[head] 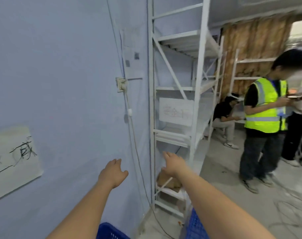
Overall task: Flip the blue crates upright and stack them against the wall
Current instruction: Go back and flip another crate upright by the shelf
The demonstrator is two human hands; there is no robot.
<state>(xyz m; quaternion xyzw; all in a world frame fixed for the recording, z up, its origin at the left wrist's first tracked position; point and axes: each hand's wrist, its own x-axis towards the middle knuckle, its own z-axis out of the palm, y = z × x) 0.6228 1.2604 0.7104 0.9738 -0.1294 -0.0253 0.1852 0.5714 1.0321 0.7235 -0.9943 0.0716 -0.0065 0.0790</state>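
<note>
Both my arms reach forward toward the pale blue wall (60,83). My left hand (113,171) is open with fingers spread, holding nothing. My right hand (172,163) is also open and empty, in front of the white shelving. Only slivers of blue crates show at the bottom edge: one blue crate (110,231) under my left forearm, and a second blue crate (196,225) beside my right forearm. Neither hand touches a crate. Whether the crates are upright or flipped cannot be told.
A white metal shelving rack (177,104) stands against the wall, with cardboard (169,181) on a low shelf. Cables hang from a wall socket (121,84). A person in a yellow vest (265,107) stands at right, another sits behind. Cables lie on the floor (288,209).
</note>
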